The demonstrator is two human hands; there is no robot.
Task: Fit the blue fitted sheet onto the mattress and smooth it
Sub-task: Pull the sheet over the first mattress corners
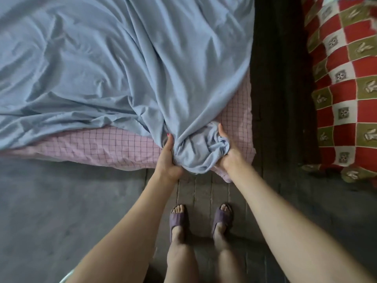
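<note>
Wrinkled pale blue fitted sheet (85, 64) covers the left and middle of the view, spread loosely over a mattress in a pink cover with a thin dark grid (98, 145); the pink cover shows in a strip along the near edge and at the near right corner, which the sheet does not yet wrap. Grey floor (51, 201) lies below the bed's edge on the left. At the corner, the sheet is gathered into a bunched knot of cloth (its folds fan back from here across the bed). The left hand (166, 160) clasps the left side of this bunch, thumb up along the cloth, its grip wrapped round the fabric. The right hand (226, 152) holds the right side of the bunch, fingers buried in the crumpled folds, also gripping the sheet. Both bare forearms reach forward from the bottom of the view. Between them, two feet in dark purple slide sandals (177, 219) stand on the floor. Further right runs a dark gap, and beyond it a red, white and olive checked blanket (346, 88) hangs at the right edge.
</note>
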